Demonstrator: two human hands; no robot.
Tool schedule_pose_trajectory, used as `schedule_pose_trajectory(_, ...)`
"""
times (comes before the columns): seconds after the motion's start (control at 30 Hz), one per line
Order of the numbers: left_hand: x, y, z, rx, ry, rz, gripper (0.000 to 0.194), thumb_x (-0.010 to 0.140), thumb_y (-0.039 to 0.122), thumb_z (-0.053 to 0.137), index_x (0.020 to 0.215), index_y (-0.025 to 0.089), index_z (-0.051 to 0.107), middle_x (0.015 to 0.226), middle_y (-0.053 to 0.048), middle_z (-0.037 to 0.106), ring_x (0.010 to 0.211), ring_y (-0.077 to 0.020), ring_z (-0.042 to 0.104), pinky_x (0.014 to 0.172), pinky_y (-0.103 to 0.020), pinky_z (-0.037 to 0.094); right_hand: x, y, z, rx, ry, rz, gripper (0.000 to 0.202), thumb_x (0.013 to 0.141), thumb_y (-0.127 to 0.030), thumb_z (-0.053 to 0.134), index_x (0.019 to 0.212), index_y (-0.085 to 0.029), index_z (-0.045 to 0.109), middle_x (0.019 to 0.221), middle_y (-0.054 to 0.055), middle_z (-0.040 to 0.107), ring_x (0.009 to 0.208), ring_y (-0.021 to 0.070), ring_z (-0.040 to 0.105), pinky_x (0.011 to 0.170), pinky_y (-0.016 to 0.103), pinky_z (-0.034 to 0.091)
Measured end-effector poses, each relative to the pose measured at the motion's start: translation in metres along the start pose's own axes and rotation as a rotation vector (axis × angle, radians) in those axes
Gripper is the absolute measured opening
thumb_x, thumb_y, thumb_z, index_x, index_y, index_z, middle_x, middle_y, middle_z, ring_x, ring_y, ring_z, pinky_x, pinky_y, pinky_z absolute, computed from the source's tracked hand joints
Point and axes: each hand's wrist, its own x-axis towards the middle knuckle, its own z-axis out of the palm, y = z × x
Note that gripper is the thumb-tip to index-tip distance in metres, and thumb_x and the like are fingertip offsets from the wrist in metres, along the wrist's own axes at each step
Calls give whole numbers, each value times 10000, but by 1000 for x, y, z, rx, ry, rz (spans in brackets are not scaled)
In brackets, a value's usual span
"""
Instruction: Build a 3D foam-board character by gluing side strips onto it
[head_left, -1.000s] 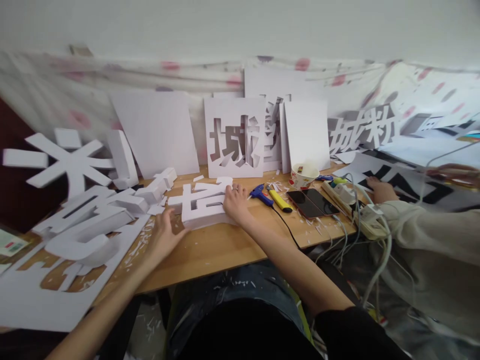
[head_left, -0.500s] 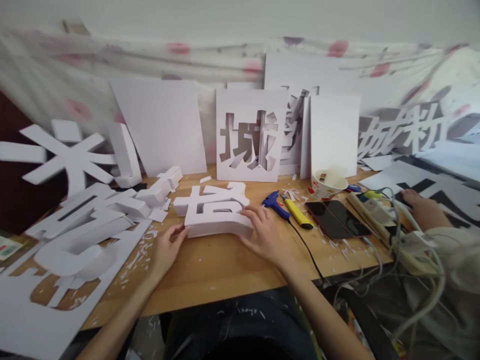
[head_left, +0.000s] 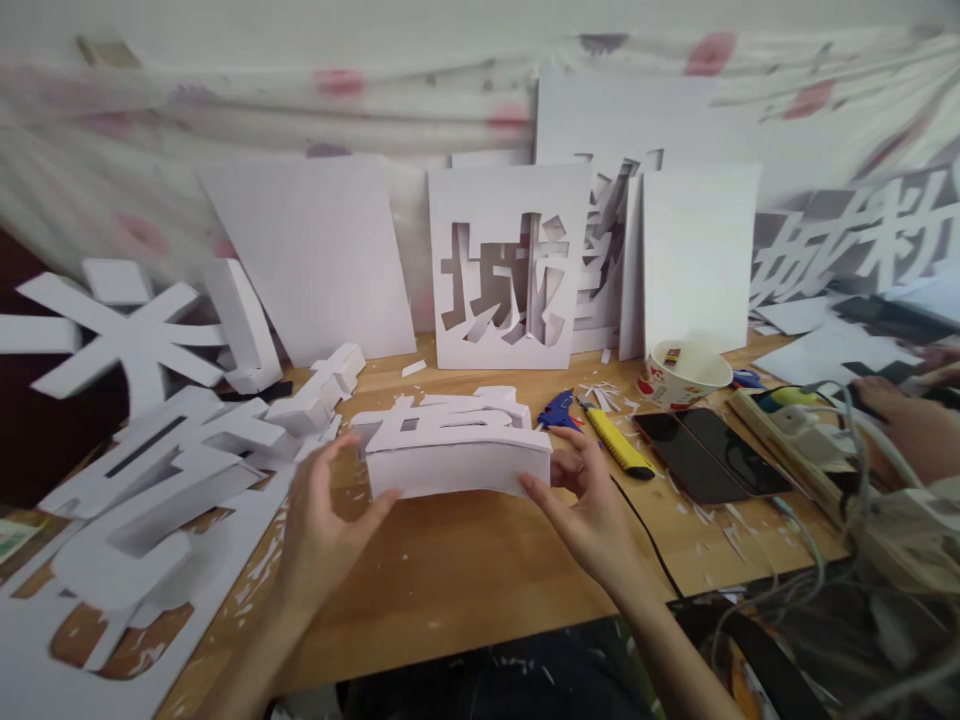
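Sign-making workshop, prob home setup: wooden bench (head_left: 480, 560) w/ foam-board 3D characters (head_left: 142, 340), cut-out stencil sheet (head_left: 504, 268), glue gun (head_left: 556, 410), offcut scraps (head_left: 266, 555), floral cloth backdrop (head_left: 300, 110).
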Motion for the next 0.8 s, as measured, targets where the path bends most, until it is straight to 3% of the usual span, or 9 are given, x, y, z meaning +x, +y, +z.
schedule_pose_trajectory(0.07,2,28,-12,226,119,298,954,686,607,776,1443,198,365,1386,-205,534,1313,-394,475,1111,-600,292,-3,-19,-3,60,25,52,531,844,-431,717,1248,-254,422,969,57,722,829,207,683,756,360,566)
schedule_pose_trajectory(0.17,4,61,-22,372,37,498,1101,648,487,849,1509,202,225,1446,-228,494,1312,-402,474,1117,-626,210,-12,-36,-5,62,42,62,541,837,-464,717,1247,-263,428,973,55,719,784,197,674,712,344,557)
schedule_pose_trajectory(0.27,11,75,-30,408,-127,494,985,642,367,852,1455,199,321,1406,-200,557,1301,-387,489,1118,-627,156,-21,-44,-10,88,38,73,587,845,-487,704,1302,-279,401,978,50,711,755,188,672,675,326,555)
schedule_pose_trajectory(0.37,19,78,-37,370,-292,505,626,661,391,800,1203,200,552,1169,-123,704,1167,-363,591,1106,-665,121,-21,-51,-17,15,-30,48,586,900,-493,631,1361,-271,346,968,62,702,784,211,689,684,355,571)
schedule_pose_trajectory(0.47,25,77,-40,327,-346,505,476,643,458,780,1006,189,627,967,-82,741,928,-312,676,1099,-695,136,-15,-68,-19,-347,40,-214,481,961,-470,514,1342,-201,394,1135,181,660,1028,313,667,864,532,555)
schedule_pose_trajectory(0.53,26,77,-39,296,-340,502,473,621,496,782,951,187,644,904,-76,740,857,-303,685,1085,-707,170,-13,-83,-14,-642,71,-511,558,920,-503,581,1341,-168,433,1337,254,556,1275,404,519,1056,693,377)
schedule_pose_trajectory(0.63,24,78,-36,258,-351,508,458,612,515,788,892,182,645,858,-72,734,831,-308,688,1054,-715,213,-14,-100,5,-906,-197,-820,828,752,-491,802,1402,-154,416,1470,246,464,1397,432,376,1167,755,95)
schedule_pose_trajectory(0.7,22,79,-36,259,-352,514,440,621,510,785,871,180,637,832,-66,727,825,-307,687,1048,-707,222,-13,-103,20,-1002,-355,-821,802,714,-372,856,1373,-140,461,1389,219,557,1300,394,502,1191,712,142)
schedule_pose_trajectory(0.8,19,82,-38,267,-339,511,419,633,479,777,891,183,631,843,-61,726,834,-299,682,1063,-688,212,-6,-96,35,-1051,-386,-740,615,732,-257,832,1263,-120,554,1179,165,676,1087,336,635,1189,620,285)
